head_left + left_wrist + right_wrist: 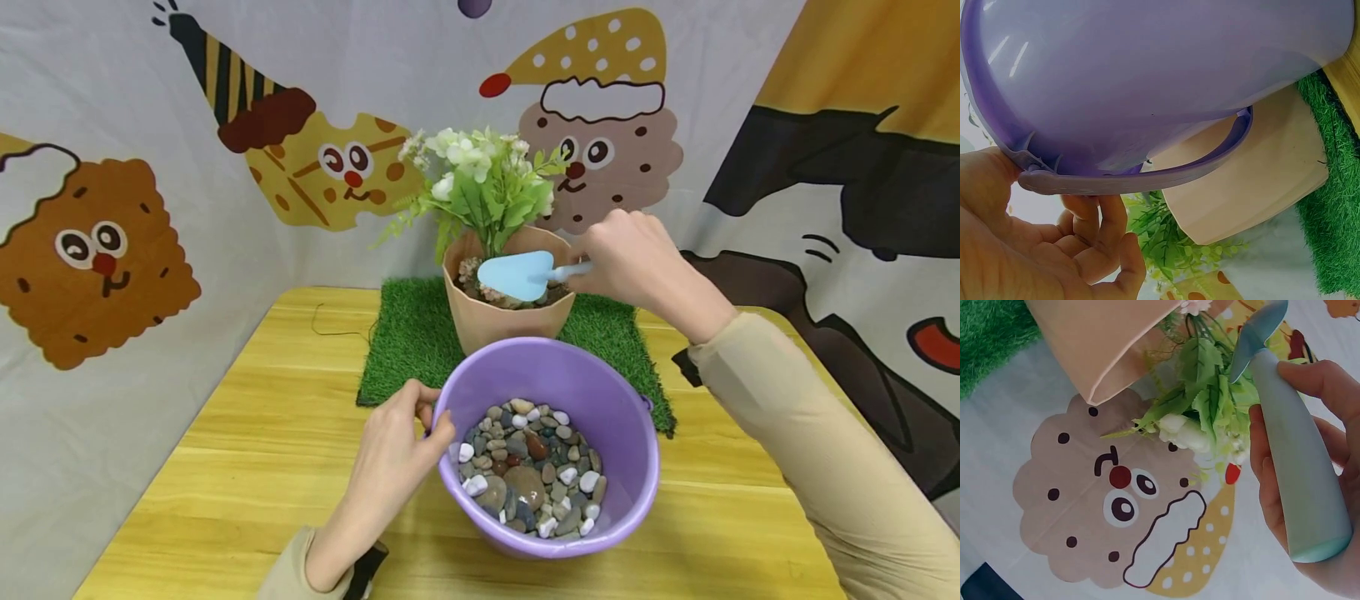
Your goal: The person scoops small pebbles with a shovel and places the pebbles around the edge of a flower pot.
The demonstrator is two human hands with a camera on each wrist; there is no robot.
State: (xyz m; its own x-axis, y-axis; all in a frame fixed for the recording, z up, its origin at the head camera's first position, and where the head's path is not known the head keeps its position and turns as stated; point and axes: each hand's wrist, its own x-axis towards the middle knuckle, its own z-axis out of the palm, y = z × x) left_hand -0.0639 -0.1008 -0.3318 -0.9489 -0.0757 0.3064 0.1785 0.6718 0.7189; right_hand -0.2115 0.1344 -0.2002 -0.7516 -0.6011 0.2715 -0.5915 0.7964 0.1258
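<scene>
My right hand (626,254) grips the handle of a light blue trowel (517,276); the right wrist view shows fingers curled round its thick pale handle (1302,462). The trowel's blade is over a peach flowerpot (506,325) that has white flowers with green leaves (480,179) in it. Pinkish pebbles or dried bits partly show inside the pot behind the blade. With thumb and fingers my left hand (393,454) pinches the left rim of a purple bucket (633,467), beside the handle hinge. Grey, brown and white pebbles (525,479) cover the bucket's bottom.
Under the pot lies a green artificial grass mat (408,333) on a wooden table (247,467). A thin dark wire (337,333) lies left of the mat. Behind stands a white cloth backdrop (420,50) with cartoon biscuit figures.
</scene>
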